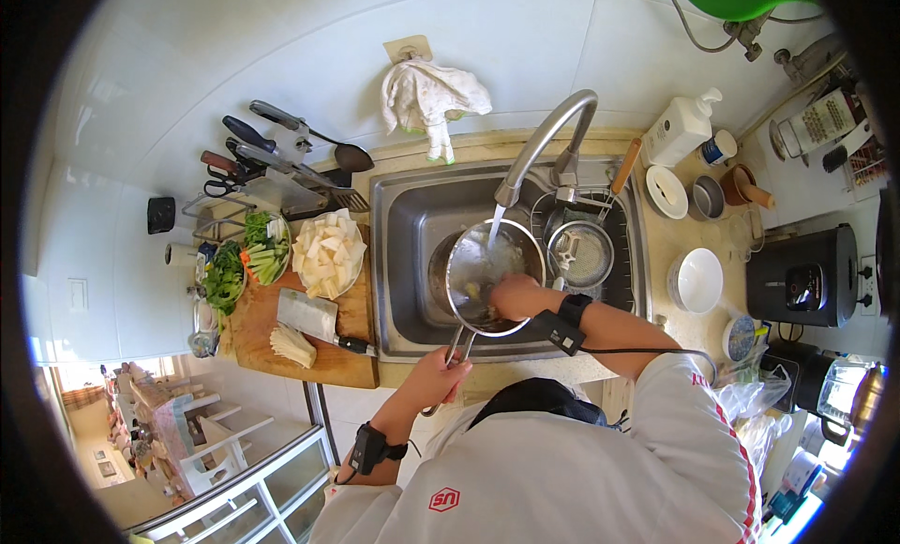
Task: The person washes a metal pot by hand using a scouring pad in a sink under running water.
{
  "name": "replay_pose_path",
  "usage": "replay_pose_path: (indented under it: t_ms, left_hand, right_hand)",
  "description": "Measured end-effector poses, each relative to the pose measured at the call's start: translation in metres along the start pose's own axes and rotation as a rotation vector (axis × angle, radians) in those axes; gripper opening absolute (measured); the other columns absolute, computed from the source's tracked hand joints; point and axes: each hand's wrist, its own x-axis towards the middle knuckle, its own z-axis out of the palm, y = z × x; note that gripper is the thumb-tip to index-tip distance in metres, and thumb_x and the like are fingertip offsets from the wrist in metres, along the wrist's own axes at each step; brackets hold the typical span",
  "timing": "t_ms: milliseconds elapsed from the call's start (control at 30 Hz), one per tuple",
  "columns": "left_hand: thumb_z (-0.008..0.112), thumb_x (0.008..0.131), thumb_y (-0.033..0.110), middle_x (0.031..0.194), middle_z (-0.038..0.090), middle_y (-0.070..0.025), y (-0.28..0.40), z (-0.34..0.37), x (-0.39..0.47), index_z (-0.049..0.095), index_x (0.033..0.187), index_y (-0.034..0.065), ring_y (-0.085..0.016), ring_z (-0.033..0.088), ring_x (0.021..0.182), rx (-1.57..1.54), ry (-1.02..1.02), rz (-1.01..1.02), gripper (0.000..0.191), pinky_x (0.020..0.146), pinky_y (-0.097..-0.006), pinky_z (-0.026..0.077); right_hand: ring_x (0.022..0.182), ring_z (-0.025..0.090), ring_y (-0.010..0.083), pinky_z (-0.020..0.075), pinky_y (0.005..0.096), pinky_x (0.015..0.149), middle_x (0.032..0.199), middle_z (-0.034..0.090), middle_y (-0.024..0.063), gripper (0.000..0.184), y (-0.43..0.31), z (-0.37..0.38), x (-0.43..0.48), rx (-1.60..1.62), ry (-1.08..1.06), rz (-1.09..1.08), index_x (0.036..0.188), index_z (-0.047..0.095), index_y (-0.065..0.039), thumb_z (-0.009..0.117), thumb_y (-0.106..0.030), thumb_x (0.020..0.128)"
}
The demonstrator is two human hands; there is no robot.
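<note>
My left hand (434, 380) grips the long, open-framed metal handle of a round steel pan (460, 262). The pan is over the left basin of a stainless steel sink (401, 192). Water runs from the curved faucet (545, 132) into the pan, which has water inside. My right hand (520, 296) reaches over the near right rim, its fingers down in the pan. Some yellowish bits show beside those fingers. Whether the right fingers hold anything is hidden by the hand and the water.
Left of the sink, a wooden cutting board (260, 333) carries a cleaver (308, 315), enoki mushrooms (293, 345) and a plate of white chunks (329, 252). Cut greens (225, 277) lie beyond. A mesh strainer (587, 252) rests right of the pan. A white bowl (696, 280) stands farther right.
</note>
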Motion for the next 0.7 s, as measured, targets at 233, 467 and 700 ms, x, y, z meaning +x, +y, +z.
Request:
replay_pose_path:
  t_ms: [233, 467, 700]
  left_hand:
    - [0.058, 0.092, 0.022, 0.058, 0.048, 0.0010, -0.013, 0.000, 0.005, 0.051, 0.093, 0.0029, -0.009, 0.046, 0.040, 0.006, 0.005, 0.007, 0.020, 0.038, -0.0257, 0.036]
    - [0.059, 0.092, 0.022, 0.057, 0.049, 0.0001, -0.011, 0.003, 0.008, 0.051, 0.094, 0.0015, -0.010, 0.047, 0.040, -0.086, 0.056, 0.038, 0.022, 0.038, -0.0257, 0.036]
    - [0.058, 0.092, 0.022, 0.055, 0.049, -0.0013, -0.006, 0.013, 0.012, 0.051, 0.093, 0.0022, -0.011, 0.047, 0.040, -0.017, 0.099, 0.072, 0.020, 0.038, -0.0268, 0.037]
  right_hand:
    - [0.134, 0.035, 0.0251, 0.0196, 0.0396, 0.115, 0.132, 0.052, 0.0058, 0.028, 0.034, -0.001, -0.004, -0.617, 0.646, 0.014, 0.099, 0.071, -0.009, 0.054, -0.022, 0.081]
    - [0.116, 0.053, 0.0311, 0.0375, 0.0441, 0.100, 0.113, 0.062, 0.0159, 0.027, 0.009, 0.013, -0.006, -0.087, 0.130, 0.013, 0.092, 0.070, -0.006, 0.052, -0.024, 0.084]
    - [0.092, 0.060, 0.0397, 0.0457, 0.0447, 0.080, 0.093, 0.063, 0.0231, 0.033, -0.034, 0.020, 0.000, 0.981, 0.446, -0.182, 0.100, 0.060, 0.001, 0.042, -0.028, 0.096]
